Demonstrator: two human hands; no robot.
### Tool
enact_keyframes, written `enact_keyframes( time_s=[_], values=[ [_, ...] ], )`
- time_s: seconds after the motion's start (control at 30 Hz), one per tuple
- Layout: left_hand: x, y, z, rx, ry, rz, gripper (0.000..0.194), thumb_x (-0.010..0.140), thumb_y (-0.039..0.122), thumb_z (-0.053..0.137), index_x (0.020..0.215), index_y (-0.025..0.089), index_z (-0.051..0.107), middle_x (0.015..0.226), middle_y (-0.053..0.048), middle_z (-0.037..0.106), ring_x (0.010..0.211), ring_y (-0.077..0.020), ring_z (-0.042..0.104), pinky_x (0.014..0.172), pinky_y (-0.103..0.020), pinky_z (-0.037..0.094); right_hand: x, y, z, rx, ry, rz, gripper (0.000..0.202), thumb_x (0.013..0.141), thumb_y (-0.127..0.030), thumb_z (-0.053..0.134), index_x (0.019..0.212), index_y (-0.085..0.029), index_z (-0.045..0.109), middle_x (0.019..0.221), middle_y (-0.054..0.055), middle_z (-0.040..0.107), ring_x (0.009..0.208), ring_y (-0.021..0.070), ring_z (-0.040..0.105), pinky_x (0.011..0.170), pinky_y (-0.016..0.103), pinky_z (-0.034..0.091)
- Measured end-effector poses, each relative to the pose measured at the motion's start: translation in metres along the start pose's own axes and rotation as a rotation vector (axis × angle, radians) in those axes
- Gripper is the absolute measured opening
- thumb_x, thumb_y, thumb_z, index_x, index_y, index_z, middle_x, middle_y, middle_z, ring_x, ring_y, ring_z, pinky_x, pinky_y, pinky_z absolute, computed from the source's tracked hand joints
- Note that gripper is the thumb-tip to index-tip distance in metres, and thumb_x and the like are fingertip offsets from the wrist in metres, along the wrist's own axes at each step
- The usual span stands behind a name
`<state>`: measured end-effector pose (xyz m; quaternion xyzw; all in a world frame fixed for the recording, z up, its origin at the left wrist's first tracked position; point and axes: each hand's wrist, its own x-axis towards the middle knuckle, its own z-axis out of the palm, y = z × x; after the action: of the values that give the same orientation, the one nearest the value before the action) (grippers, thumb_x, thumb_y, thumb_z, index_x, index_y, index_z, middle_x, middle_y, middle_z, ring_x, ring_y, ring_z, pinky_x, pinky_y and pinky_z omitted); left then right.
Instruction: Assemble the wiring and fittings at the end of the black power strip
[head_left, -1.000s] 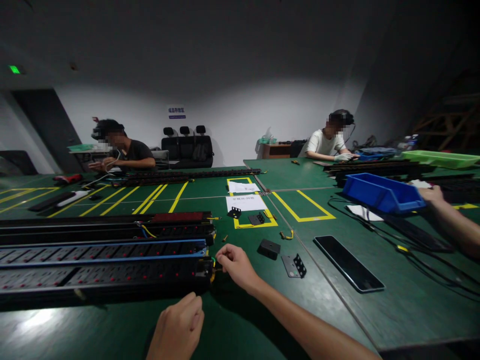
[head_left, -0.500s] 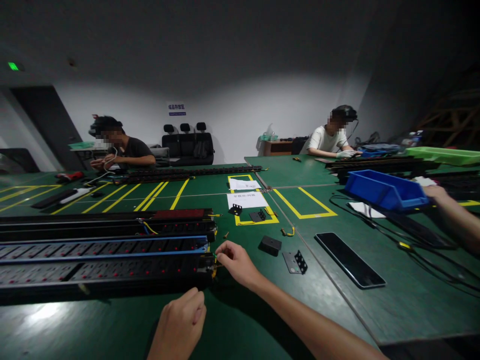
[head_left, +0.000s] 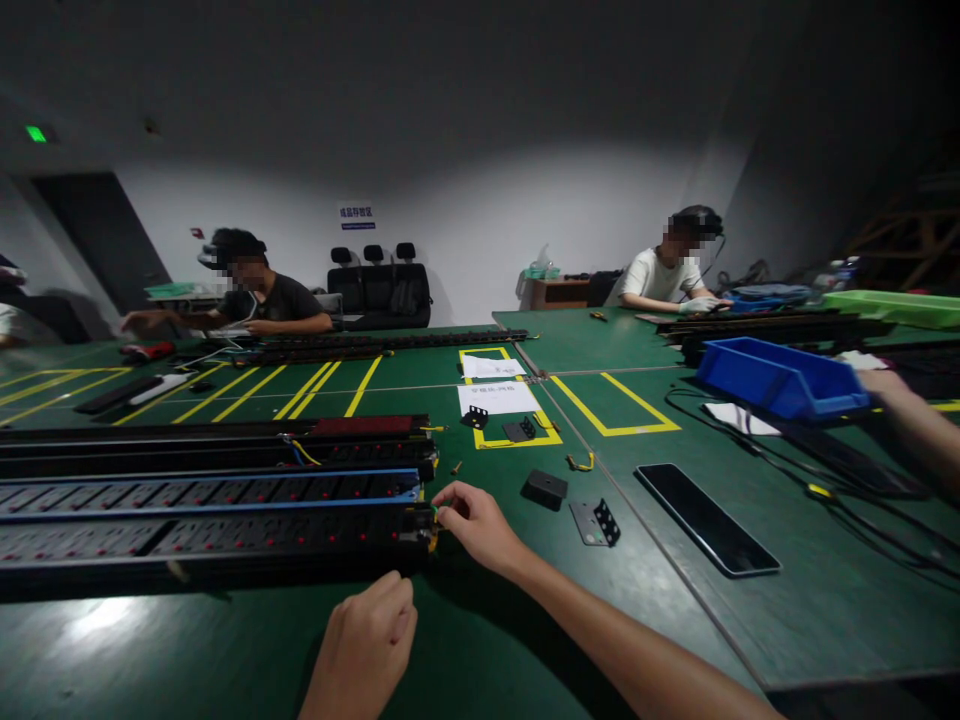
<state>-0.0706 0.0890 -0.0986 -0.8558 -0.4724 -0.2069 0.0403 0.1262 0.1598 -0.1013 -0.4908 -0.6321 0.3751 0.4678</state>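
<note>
At eight o'clock from the right hand (head_left: pixel 476 525), the left hand (head_left: pixel 366 635) is loosely curled; contents, if any, I cannot tell. The right hand's grip is pinched, thumb to forefinger, on a thin wire (head_left: pixel 435 510) at the near black strip's (head_left: pixel 300 542) end. That strip lies on the surface (head_left: pixel 225 655) toward nine o'clock; a perforated bracket (head_left: pixel 595 523) lies at three, a blue bin (head_left: pixel 784 382) farther off at two.

Black seats (head_left: pixel 379 292) before a pale wall (head_left: pixel 472 230), dark door (head_left: pixel 101 235) leftward.
</note>
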Motion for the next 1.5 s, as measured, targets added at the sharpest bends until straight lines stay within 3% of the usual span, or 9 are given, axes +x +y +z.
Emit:
enact_keyframes(
  time_s=[0.3,0.53,0.97,1.17,1.33,1.5],
  values=[
    [0.0012,0.0001,-0.0018,-0.011,-0.007,-0.006,0.026,0.084,0.008,0.036,0.061,0.02,0.036,0.059,0.004,0.041,0.048,-0.0083,0.04,0.052,-0.027,0.024,0.003,0.0069,0.0015,0.039,0.001,-0.017,0.015,0.079,-0.017,0.055,0.085,-0.017,0.069,0.073,-0.001,0.064,0.066,0.0132,0.055,0.062,0.023,0.041],
    [0.0012,0.001,-0.002,-0.007,-0.014,-0.011,0.026,0.084,0.007,0.035,0.061,0.02,0.035,0.059,0.004,0.042,0.049,-0.0084,0.042,0.053,-0.027,0.024,0.0009,0.0044,0.002,0.013,0.04,0.001,0.016,0.078,-0.017,0.057,0.088,-0.017,0.069,0.067,-0.003,0.058,0.062,0.0122,0.052,0.059,0.023,0.038],
    [0.0012,0.0021,-0.0031,-0.027,-0.041,-0.027,0.026,0.084,0.007,0.036,0.061,0.019,0.035,0.06,0.004,0.041,0.05,-0.0085,0.041,0.053,-0.027,0.023,0.0011,0.0056,0.0026,0.037,0.021,-0.004,0.015,0.079,-0.018,0.055,0.085,-0.017,0.068,0.068,-0.002,0.06,0.062,0.0122,0.053,0.057,0.022,0.039],
    [0.0009,0.0016,-0.0026,-0.029,-0.036,-0.039,0.026,0.084,0.007,0.035,0.061,0.019,0.037,0.06,0.004,0.041,0.05,-0.0084,0.04,0.053,-0.027,0.024,-0.0006,0.001,0.0009,0.009,0.059,-0.005,0.016,0.08,-0.02,0.055,0.091,-0.018,0.067,0.069,-0.003,0.058,0.064,0.0126,0.052,0.06,0.023,0.04],
    [0.0009,0.001,-0.0027,-0.031,-0.02,-0.033,0.026,0.084,0.006,0.036,0.061,0.019,0.037,0.059,0.004,0.042,0.049,-0.0085,0.041,0.053,-0.026,0.023,-0.0025,-0.0014,0.001,-0.037,0.011,-0.02,0.022,0.08,-0.019,0.057,0.1,-0.018,0.067,0.08,-0.001,0.063,0.065,0.0122,0.053,0.062,0.023,0.041],
    [0.0,0.0006,-0.0029,-0.02,-0.02,-0.024,0.027,0.084,0.006,0.036,0.061,0.019,0.037,0.059,0.004,0.042,0.049,-0.0085,0.042,0.053,-0.027,0.023,-0.0034,-0.001,0.0024,-0.055,0.009,-0.02,0.02,0.08,-0.019,0.057,0.097,-0.018,0.067,0.073,-0.002,0.062,0.065,0.013,0.055,0.062,0.023,0.04]
  ],
)
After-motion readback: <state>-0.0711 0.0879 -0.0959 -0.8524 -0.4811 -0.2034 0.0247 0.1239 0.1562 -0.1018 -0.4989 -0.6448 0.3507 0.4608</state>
